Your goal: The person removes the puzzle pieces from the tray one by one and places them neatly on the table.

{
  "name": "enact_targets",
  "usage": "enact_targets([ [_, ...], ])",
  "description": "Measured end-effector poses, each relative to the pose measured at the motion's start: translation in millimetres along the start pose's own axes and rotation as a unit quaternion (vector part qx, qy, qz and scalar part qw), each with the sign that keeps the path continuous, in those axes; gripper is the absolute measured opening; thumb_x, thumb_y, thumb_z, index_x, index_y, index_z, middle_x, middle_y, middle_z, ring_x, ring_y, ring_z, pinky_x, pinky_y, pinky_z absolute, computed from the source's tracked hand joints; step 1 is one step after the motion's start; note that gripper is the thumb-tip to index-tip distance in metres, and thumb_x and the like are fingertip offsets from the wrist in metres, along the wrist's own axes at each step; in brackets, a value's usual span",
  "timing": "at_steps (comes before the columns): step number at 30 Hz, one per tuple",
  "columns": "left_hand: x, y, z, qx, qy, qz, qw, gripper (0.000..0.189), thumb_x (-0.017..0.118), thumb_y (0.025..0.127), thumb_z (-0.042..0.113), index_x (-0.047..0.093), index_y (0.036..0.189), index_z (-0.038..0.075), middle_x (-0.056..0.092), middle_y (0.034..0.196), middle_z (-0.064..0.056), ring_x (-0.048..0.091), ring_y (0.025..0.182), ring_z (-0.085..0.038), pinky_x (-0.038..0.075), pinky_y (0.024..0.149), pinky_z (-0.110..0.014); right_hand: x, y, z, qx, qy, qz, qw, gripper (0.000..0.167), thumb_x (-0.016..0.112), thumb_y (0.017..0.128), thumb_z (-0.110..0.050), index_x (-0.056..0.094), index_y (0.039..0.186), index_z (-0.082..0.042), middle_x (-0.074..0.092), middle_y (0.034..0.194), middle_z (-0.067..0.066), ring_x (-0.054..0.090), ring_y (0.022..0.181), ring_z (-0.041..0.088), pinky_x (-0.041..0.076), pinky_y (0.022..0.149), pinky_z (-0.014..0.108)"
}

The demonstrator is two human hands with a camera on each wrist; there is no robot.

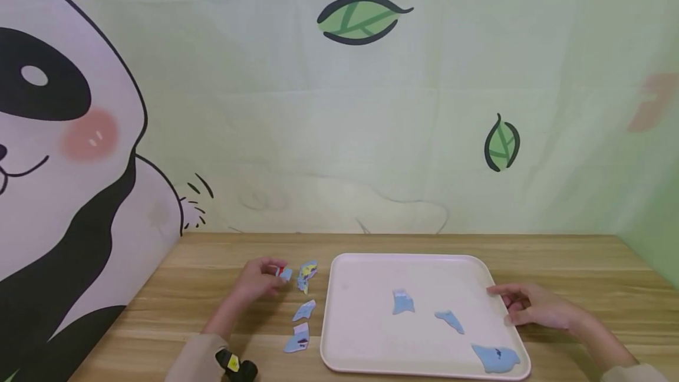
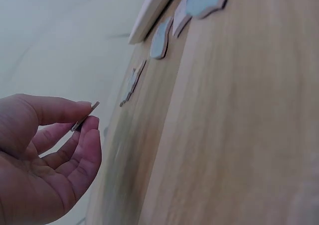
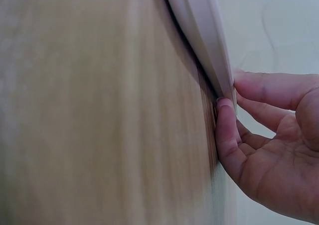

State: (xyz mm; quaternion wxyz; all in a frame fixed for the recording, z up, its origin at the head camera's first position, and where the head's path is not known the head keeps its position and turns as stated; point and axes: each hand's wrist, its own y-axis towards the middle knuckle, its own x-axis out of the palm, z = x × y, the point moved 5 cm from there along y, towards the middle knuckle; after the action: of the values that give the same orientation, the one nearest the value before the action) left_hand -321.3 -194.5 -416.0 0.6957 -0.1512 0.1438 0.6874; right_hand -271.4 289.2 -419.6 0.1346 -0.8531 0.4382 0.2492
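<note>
Pinched between the thumb and fingers of the left hand point(image 1: 256, 280): a small puzzle piece point(image 1: 286, 274), light blue with a red patch, over the far left part of the bench point(image 1: 578, 258). Seen nearly edge-on in the left wrist view, against the pale wall covering point(image 1: 265, 105). Just to its right, lying on the bench, a yellow-patterned piece point(image 1: 307, 274). Below that in a loose column, nearer the person, a pale blue piece point(image 1: 304, 310), then a lavender-topped piece point(image 1: 296, 339) with a dark mark.

Right of the column and apart from it, a white rectangular tray point(image 1: 355, 343), rounded at the corners and raised at the rim. Lying on it, well apart from one another: near the middle, a white-topped blue piece point(image 1: 404, 303); to the right of that and nearer, a slender blue piece point(image 1: 450, 322), set at a slant; in the near right corner, a broad blue piece point(image 1: 497, 359) with a small dark mark.

At the tray's right side, the right hand point(image 1: 541, 308), grasping the rim between thumb and fingers, as shown close up in the right wrist view. On the left wrist, a black device point(image 1: 241, 368) with a yellow label. Printed behind the bench, a large panda point(image 1: 90, 140) and two green leaves point(image 1: 361, 19).
</note>
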Motion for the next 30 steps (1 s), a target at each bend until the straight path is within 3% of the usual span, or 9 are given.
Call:
enact_targets([
  [16,3.1,14.0,-1.4,-0.005,0.085,0.001,0.9964,0.03,0.064,0.074,-0.008,0.06,0.103,-0.006,0.059,0.09,-0.016,0.056,0.065,-0.016,0.05,0.054,-0.026,0.1,1.0,1.3,-0.012,0.003,-0.005,0.9999,0.056,0.063,0.08,-0.003,0.036,0.119,0.025,0.051,0.095,0.011,0.049,0.078,-0.001,0.045,0.066,0.017],
  [30,1.7,11.1,-0.1,-0.002,0.124,0.004,0.9923,0.027,0.064,0.074,-0.007,0.061,0.1,-0.003,0.061,0.09,-0.013,0.055,0.063,-0.016,0.049,0.054,-0.026,0.3,0.9,0.2,-0.01,0.014,-0.01,0.9998,0.056,0.063,0.08,-0.003,0.035,0.119,0.026,0.051,0.093,0.01,0.05,0.077,0.001,0.045,0.066,0.018],
])
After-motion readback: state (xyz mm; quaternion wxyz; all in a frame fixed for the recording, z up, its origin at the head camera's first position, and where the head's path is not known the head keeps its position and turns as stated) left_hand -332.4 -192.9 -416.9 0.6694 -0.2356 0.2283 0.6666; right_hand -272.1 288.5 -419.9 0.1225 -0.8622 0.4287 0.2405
